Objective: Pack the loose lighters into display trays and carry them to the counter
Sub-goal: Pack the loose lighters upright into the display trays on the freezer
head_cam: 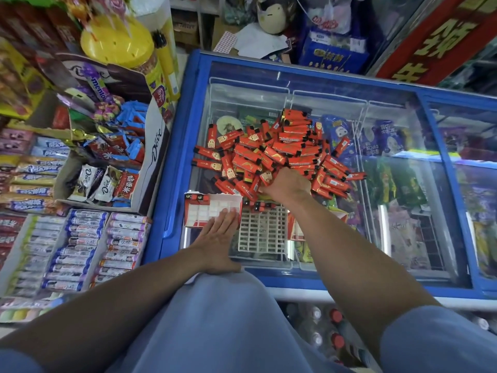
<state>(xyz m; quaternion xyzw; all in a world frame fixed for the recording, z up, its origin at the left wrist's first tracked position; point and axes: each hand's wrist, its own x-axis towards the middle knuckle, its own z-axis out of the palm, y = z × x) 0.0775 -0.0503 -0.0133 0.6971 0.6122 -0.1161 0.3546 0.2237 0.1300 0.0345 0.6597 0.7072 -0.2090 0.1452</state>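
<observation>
A heap of loose red lighters [279, 154] lies on the glass lid of a blue chest freezer [177, 146]. A red and white display tray [212, 210] sits at the heap's near left edge, with two lighters standing in its far left corner. My left hand [219, 238] lies flat, fingers straight, fingertips on the tray's near right corner. My right hand [289, 184] reaches into the near side of the heap with fingers curled down among the lighters; what they hold is hidden. A white grid insert [262, 230] lies beside the tray, with a few lighters at its far edge.
Left of the freezer stand open boxes of chocolates [105, 168] and rows of candy rolls [78, 254]. A yellow jar [118, 41] stands behind them. Ice-cream packets show through the glass [390, 168]. Bottles [336, 319] stand on the floor below the freezer's front edge.
</observation>
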